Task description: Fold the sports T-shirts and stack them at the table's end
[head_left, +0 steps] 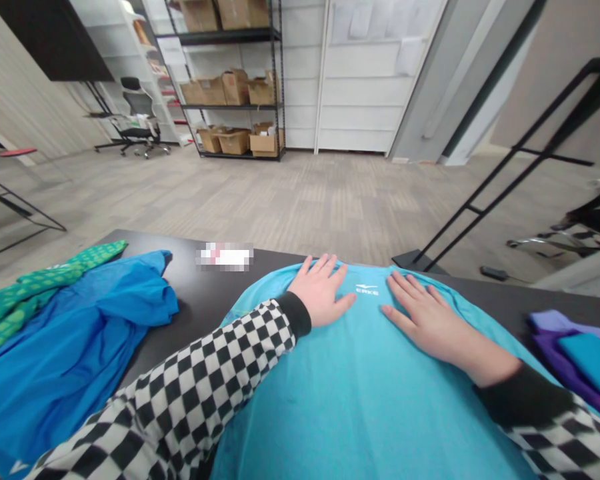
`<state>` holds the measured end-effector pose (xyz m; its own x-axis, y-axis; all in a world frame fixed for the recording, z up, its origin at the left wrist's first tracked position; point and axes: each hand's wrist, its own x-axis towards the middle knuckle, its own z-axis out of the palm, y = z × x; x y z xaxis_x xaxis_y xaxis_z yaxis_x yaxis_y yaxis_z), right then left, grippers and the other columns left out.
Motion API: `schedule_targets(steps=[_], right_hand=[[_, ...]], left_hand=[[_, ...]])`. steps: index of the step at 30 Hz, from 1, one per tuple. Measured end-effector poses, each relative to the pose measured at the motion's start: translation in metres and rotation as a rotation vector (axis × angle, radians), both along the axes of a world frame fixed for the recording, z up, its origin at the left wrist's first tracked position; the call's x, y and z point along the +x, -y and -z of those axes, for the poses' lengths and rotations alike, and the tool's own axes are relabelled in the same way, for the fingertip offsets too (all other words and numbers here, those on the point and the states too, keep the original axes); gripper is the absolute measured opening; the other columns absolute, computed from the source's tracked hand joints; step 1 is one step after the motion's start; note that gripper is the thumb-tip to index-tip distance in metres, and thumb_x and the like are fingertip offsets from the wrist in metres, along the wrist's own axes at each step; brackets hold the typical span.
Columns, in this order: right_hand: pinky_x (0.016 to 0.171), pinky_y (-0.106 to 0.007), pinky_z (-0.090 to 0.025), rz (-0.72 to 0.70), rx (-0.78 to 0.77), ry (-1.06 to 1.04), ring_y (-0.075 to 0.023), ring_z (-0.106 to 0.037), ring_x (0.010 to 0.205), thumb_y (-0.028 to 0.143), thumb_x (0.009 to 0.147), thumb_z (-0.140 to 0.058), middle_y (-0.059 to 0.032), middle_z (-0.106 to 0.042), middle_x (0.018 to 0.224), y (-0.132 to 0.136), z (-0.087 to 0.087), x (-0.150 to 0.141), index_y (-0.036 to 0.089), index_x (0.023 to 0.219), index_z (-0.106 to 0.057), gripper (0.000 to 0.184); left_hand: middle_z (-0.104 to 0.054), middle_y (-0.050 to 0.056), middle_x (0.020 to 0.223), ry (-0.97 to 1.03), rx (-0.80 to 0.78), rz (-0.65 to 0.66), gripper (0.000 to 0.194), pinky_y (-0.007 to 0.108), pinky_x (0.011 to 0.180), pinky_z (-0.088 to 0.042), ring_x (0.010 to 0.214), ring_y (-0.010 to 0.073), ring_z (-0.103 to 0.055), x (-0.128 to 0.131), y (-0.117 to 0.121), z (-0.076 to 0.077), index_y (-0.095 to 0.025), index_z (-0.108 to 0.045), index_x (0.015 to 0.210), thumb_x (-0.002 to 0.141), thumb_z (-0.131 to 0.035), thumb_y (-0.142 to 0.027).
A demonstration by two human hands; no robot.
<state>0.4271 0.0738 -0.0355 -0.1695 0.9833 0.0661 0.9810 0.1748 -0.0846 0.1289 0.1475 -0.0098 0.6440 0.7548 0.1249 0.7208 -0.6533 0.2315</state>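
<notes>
A light blue T-shirt (360, 387) lies spread over the dark table, with a small white logo near its far edge. My left hand (321, 293) rests flat on the shirt, left of the logo, fingers stretched toward the far edge. On the logo's other side, my right hand (427, 320) also lies flat on the fabric with its fingers extended. Neither hand grips anything. The shirt's near end runs out of the picture.
A blue garment (90, 327) and a green patterned one (40, 287) lie at the left. Purple and teal folded cloth (575, 353) sits at the right. A pixelated white item (225, 257) lies on the black table (190, 293). A black metal stand (500, 173) rises beyond the table.
</notes>
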Motion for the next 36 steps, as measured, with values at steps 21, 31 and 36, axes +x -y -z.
schedule_targets(steps=[21, 31, 36], right_hand=[[0.118, -0.059, -0.057, 0.019, 0.230, -0.080, -0.0389, -0.070, 0.137, 0.053, 0.112, -0.046, -0.0164, -0.073, 0.151, -0.021, -0.010, 0.011, 0.021, 0.142, -0.077, 0.054], [0.118, -0.065, -0.057, 0.050, 0.263, -0.065, -0.0415, -0.065, 0.145, 0.053, 0.111, -0.050, -0.0160, -0.069, 0.159, -0.021, -0.009, 0.012, 0.021, 0.151, -0.072, 0.055], [0.118, -0.064, -0.058, 0.047, 0.194, -0.051, -0.0408, -0.065, 0.147, 0.057, 0.113, -0.046, -0.0160, -0.066, 0.163, -0.020, -0.009, 0.011, 0.023, 0.153, -0.071, 0.058]], left_hand=[[-0.033, 0.021, 0.186, -0.045, -0.044, 0.000, 0.079, 0.058, 0.144, -0.022, 0.175, 0.0374, -0.029, 0.004, -0.011, 0.000, -0.010, -0.045, 0.175, 0.115, -0.040, -0.060], [-0.049, 0.019, 0.179, 0.027, 0.069, -0.021, 0.066, 0.054, 0.143, -0.025, 0.170, 0.0337, -0.041, 0.007, -0.010, -0.002, -0.013, -0.056, 0.167, 0.116, -0.042, -0.052], [-0.049, 0.022, 0.178, -0.014, 0.013, -0.003, 0.070, 0.057, 0.142, -0.029, 0.169, 0.0397, -0.040, 0.006, -0.009, 0.001, -0.010, -0.055, 0.168, 0.114, -0.047, -0.054]])
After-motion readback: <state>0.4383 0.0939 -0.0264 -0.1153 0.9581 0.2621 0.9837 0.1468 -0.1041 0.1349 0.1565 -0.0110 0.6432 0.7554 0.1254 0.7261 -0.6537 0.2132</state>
